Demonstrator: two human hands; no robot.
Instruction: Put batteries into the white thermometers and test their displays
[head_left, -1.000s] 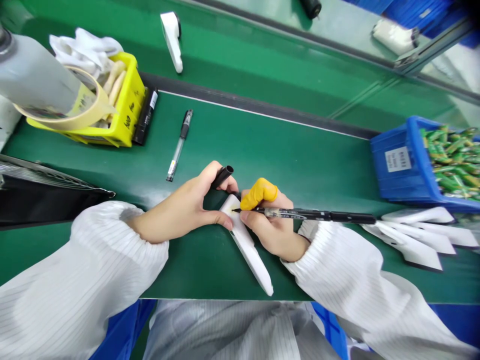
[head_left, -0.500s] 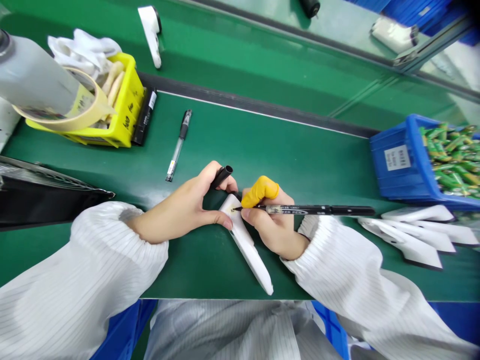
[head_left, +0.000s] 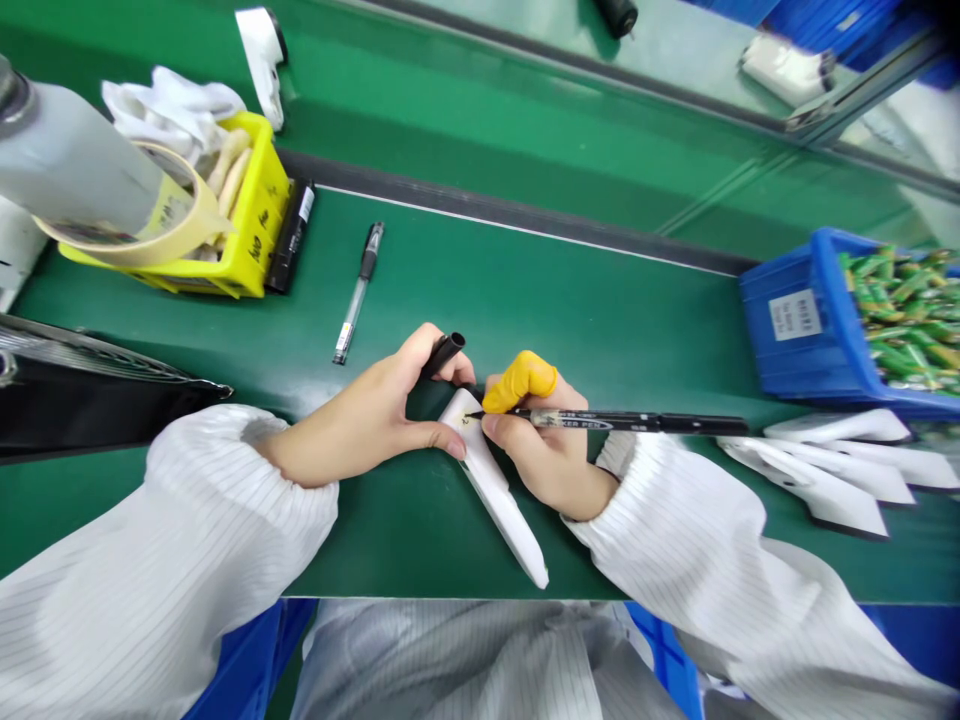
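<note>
My left hand (head_left: 390, 410) steadies a white plastic handheld device (head_left: 504, 498), its thumb on the near side of the wide end. A black pen cap (head_left: 448, 352) is also tucked between that hand's thumb and fingers. In my right hand (head_left: 544, 435) is a black marker pen (head_left: 630, 421), its tip on the device's wide end beside a small dark mark. A yellow finger cot (head_left: 523, 381) covers my right index finger. The device's narrow end points toward the table's front edge.
A clear-barrelled pen (head_left: 359, 292) lies behind my left hand. At left stand a yellow basket (head_left: 259, 215), a bottle (head_left: 90, 150) and a tape roll (head_left: 161, 245). Several white devices (head_left: 817, 480) and a blue bin (head_left: 780, 350) of green-wrapped pieces sit at right.
A white device on the green strip at the back has shifted left. My hands, the marker and the device between them have hardly moved.
</note>
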